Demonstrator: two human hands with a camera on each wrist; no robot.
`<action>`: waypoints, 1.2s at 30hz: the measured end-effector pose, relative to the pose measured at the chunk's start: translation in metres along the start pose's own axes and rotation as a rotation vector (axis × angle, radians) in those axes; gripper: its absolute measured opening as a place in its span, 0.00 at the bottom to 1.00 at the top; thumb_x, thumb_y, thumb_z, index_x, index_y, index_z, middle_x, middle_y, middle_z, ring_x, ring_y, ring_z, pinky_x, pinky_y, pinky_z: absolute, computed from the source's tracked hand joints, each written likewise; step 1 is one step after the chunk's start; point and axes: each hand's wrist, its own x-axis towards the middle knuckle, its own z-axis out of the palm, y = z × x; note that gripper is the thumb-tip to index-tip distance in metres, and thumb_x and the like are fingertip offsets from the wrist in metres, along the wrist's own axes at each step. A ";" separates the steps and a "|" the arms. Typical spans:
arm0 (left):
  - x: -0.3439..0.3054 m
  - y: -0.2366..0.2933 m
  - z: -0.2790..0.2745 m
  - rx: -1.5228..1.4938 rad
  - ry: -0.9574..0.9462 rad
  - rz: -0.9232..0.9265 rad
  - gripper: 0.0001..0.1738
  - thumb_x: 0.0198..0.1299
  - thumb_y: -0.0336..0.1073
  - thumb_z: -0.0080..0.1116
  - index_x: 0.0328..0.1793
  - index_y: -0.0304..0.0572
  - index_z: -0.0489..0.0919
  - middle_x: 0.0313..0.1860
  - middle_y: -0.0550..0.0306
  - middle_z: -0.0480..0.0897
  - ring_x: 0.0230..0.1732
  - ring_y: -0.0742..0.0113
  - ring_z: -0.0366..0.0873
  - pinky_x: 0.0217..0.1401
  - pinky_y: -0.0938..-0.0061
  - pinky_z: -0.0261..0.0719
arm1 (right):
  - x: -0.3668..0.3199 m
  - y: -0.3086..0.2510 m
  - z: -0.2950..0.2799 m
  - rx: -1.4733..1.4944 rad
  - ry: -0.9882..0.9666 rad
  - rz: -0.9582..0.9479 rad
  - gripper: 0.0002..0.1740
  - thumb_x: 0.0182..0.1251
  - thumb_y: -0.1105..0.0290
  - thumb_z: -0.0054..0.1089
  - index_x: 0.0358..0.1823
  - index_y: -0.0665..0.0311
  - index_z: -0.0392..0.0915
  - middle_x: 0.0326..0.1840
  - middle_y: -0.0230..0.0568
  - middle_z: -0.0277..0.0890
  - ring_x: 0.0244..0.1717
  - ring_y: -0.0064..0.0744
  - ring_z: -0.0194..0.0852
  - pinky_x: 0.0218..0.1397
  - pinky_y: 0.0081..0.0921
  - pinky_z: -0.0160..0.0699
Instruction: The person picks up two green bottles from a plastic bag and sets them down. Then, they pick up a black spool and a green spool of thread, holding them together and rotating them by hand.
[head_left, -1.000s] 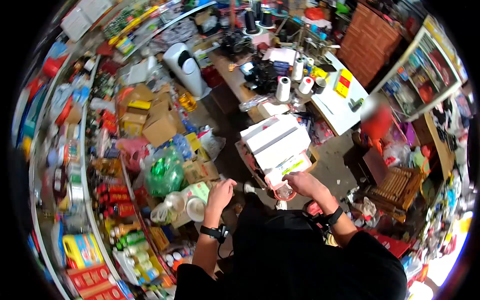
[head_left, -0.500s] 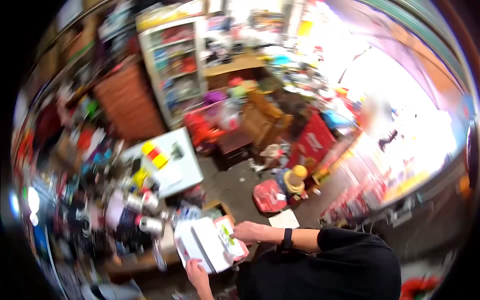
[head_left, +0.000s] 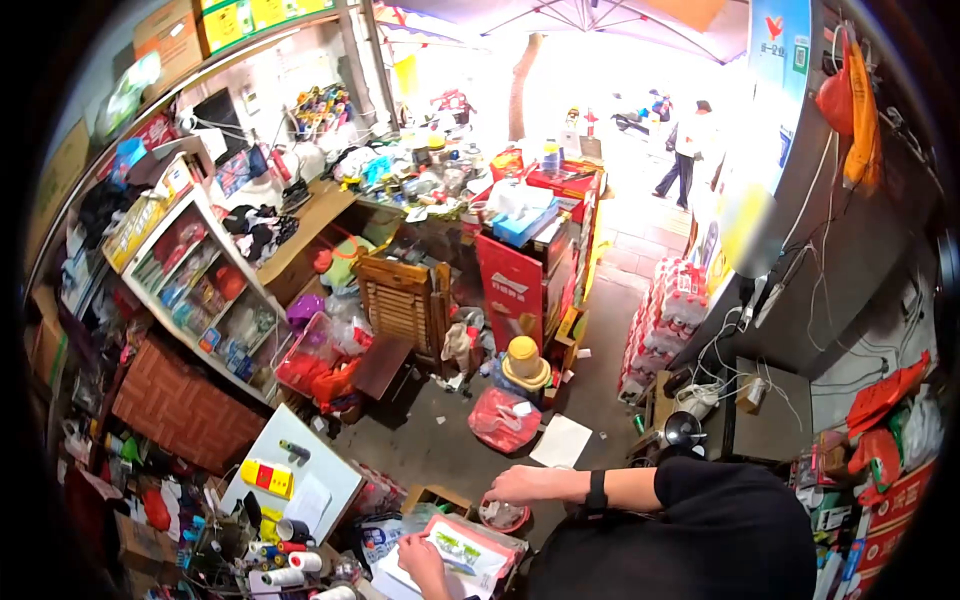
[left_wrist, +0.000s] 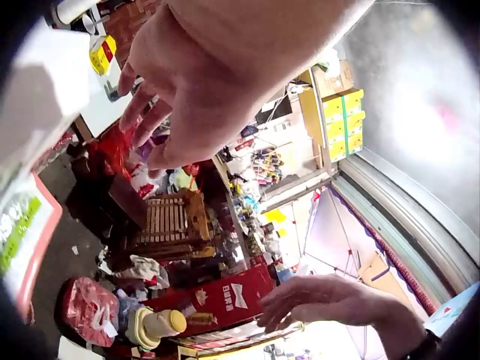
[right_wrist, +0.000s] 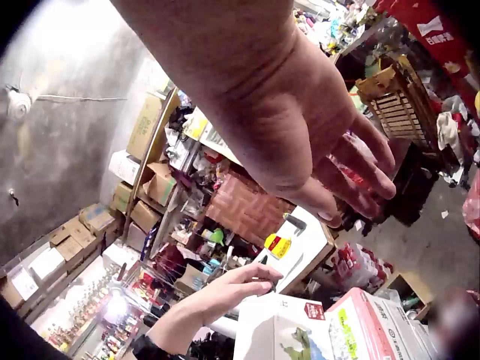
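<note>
A white-and-pink box with green print [head_left: 462,548] stands low in front of the body in the head view. My left hand [head_left: 424,562] is at its near left side, fingers loosely bent and nothing held. In the right wrist view this hand [right_wrist: 219,298] hovers beside a white carton [right_wrist: 274,326], next to the pink-edged box [right_wrist: 375,324]. Past the box's far right corner, my right hand [head_left: 525,485] hangs over a small pink basket [head_left: 503,516]. The right wrist view shows its fingers [right_wrist: 360,169] relaxed, with nothing in the palm.
A white table [head_left: 300,470] with thread spools [head_left: 305,562] stands at left. Ahead on the floor are a red bag [head_left: 503,420], a white sheet [head_left: 561,441], a yellow-lidded container [head_left: 524,362] and a wooden folding chair [head_left: 400,300]. Red-wrapped packs [head_left: 665,325] flank the bright doorway, where a person walks outside.
The head view has swung right, from the cluttered shelves to the doorway. My right hand has moved off the box's printed end to above the basket; the left hand stays near the box.
</note>
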 end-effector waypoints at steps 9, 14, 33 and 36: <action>0.011 0.080 0.121 -0.419 -0.328 -0.158 0.14 0.61 0.34 0.54 0.51 0.38 0.81 0.50 0.40 0.82 0.55 0.39 0.77 0.60 0.52 0.75 | -0.041 0.153 -0.053 -0.034 0.001 -0.055 0.16 0.60 0.67 0.61 0.49 0.62 0.76 0.38 0.47 0.82 0.43 0.53 0.85 0.42 0.46 0.84; 0.044 0.122 0.183 -0.080 -0.512 -0.093 0.15 0.62 0.41 0.59 0.53 0.45 0.83 0.49 0.47 0.85 0.53 0.45 0.82 0.57 0.56 0.79 | -0.071 0.256 -0.048 0.002 -0.066 0.033 0.18 0.68 0.66 0.53 0.58 0.56 0.77 0.43 0.46 0.83 0.46 0.47 0.86 0.44 0.45 0.86; 0.094 0.170 0.103 -0.068 -0.257 -0.301 0.15 0.64 0.39 0.53 0.53 0.47 0.84 0.50 0.45 0.86 0.53 0.45 0.83 0.55 0.54 0.81 | -0.042 0.277 -0.123 0.093 -0.089 0.002 0.16 0.64 0.72 0.56 0.53 0.63 0.79 0.42 0.57 0.82 0.46 0.59 0.81 0.49 0.49 0.80; 0.089 0.147 0.082 -0.092 -0.224 -0.321 0.16 0.64 0.40 0.54 0.54 0.47 0.84 0.50 0.45 0.86 0.53 0.45 0.83 0.55 0.54 0.81 | -0.021 0.267 -0.119 0.105 -0.048 -0.076 0.15 0.65 0.71 0.55 0.53 0.62 0.78 0.42 0.57 0.82 0.46 0.59 0.81 0.50 0.50 0.80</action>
